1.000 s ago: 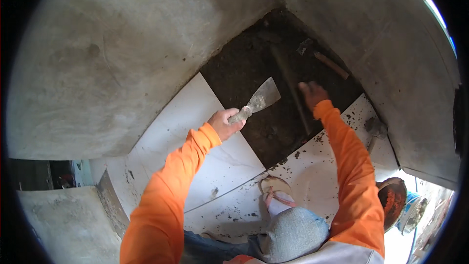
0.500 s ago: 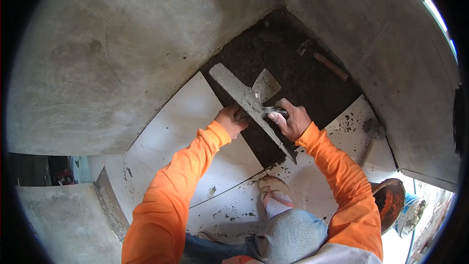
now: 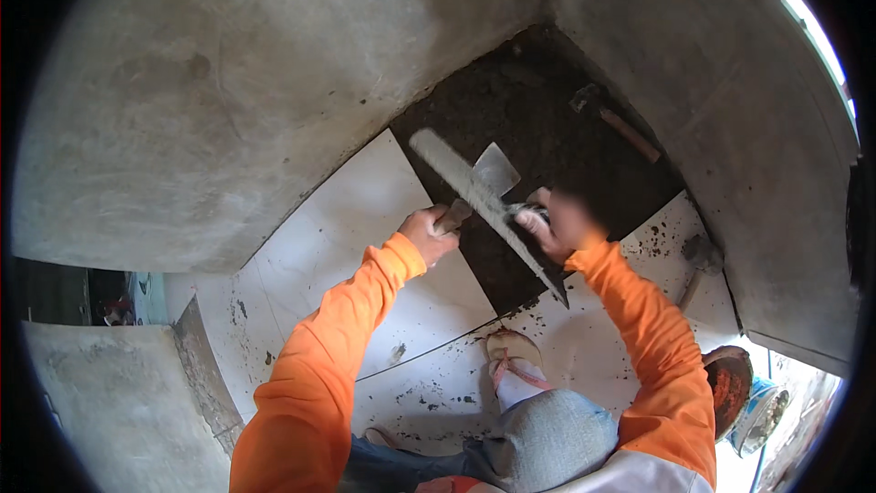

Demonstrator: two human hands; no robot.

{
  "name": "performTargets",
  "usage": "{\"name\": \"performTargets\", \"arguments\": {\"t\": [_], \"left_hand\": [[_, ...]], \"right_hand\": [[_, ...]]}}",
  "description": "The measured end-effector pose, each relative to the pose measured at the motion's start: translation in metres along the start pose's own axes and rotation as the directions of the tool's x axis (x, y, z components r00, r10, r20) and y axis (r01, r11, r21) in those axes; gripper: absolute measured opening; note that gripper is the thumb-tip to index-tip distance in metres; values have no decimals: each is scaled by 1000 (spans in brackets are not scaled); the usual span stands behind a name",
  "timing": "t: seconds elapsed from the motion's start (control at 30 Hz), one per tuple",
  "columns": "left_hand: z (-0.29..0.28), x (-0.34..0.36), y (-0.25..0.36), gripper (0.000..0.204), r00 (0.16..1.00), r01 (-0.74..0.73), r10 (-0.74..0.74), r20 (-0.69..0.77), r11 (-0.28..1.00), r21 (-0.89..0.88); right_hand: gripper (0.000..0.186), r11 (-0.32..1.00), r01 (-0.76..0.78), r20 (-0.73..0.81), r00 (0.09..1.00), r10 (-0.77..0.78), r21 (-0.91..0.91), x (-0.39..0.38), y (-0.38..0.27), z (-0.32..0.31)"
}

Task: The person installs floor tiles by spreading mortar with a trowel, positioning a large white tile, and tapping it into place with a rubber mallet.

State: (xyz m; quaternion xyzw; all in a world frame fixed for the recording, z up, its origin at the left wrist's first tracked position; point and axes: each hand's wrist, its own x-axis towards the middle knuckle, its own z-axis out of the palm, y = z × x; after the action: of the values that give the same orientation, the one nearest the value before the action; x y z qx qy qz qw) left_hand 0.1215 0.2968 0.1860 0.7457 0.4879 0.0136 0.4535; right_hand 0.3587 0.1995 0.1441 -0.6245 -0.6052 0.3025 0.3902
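Observation:
My left hand [image 3: 429,233] grips the handle of a small scraper [image 3: 488,173], whose grey blade points up and away over the dark mortar bed [image 3: 547,119]. My right hand [image 3: 561,224] holds the handle of a long flat trowel [image 3: 484,205], which lies diagonally across the scraper blade. Both tools hover above the edge where the white floor tiles [image 3: 365,228] meet the bare mortar patch in the corner. Orange sleeves cover both forearms.
Grey plastered walls [image 3: 228,82] close the corner on the left and right. A hammer [image 3: 620,123] lies on the mortar near the right wall. A mallet [image 3: 698,260] rests on the dirty right tile. My foot [image 3: 511,351] stands on a tile; buckets [image 3: 744,393] sit at lower right.
One second ago my right hand reached onto the mortar bed. It then picked up the long trowel and brought it against the scraper in my left hand, where it stays now.

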Motion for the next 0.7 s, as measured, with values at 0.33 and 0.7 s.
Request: {"name": "performTargets", "arguments": {"t": [0.33,0.7], "left_hand": [[-46,-143,-107,16,838,511,-545,-7,789,-341],[-20,-286,-152,19,866,34,-470,-172,398,-917]], "right_hand": [[60,521,-526,-345,845,409,-672,-45,130,-92],[50,897,-341,731,681,31,280,-54,-205,204]]}}
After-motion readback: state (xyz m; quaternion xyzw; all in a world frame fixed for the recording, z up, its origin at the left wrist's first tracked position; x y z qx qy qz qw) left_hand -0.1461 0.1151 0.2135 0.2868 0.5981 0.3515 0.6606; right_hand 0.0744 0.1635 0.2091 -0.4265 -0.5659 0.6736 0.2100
